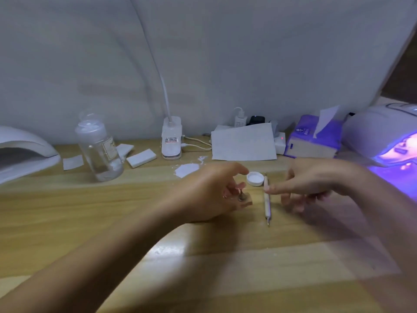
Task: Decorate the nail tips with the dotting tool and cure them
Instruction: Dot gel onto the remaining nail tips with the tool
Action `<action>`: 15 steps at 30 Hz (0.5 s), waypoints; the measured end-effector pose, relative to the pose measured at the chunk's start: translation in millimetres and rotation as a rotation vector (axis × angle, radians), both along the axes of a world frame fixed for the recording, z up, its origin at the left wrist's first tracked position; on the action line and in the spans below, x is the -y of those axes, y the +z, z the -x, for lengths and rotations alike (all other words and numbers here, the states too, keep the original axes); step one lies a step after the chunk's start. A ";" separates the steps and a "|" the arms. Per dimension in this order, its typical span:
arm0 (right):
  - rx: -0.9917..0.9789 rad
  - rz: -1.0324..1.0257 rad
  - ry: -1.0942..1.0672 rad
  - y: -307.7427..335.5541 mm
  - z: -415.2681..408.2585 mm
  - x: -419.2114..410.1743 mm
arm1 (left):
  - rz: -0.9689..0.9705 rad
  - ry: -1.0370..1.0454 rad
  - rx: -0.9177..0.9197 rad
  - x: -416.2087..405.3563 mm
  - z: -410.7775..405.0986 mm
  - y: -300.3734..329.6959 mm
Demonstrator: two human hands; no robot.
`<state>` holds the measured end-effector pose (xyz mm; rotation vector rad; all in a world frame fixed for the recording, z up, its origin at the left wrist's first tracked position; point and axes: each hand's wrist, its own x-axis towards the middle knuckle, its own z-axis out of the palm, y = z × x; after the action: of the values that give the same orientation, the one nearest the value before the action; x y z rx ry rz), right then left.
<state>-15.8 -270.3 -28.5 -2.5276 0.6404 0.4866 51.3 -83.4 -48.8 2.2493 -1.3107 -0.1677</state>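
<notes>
Our left hand (209,190) pinches a nail tip holder (242,198), our right hand (309,181) is loose and empty, the dotting tool (267,199) lies on the bench (112,211), so we judge decorating unfinished.

Your right hand (316,181) is smeared by motion blur, so you cannot tell how its lower fingers (293,203) lie. Your left hand (209,193) covers most of the small stand (243,198) it holds; the nail tip on it is too small to make out. The lit curing lamp (388,141) far right and the white lamp (24,150) far left are cut by the frame edges.
</notes>
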 end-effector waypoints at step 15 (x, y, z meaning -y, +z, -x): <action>0.012 -0.087 0.014 -8.0 -0.8 -8.2 | -0.049 -0.045 0.065 26.6 5.0 -14.3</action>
<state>-15.0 -262.1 -36.5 -2.4526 0.5840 0.4929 46.3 -109.9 -63.1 2.2847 -1.4069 -0.1454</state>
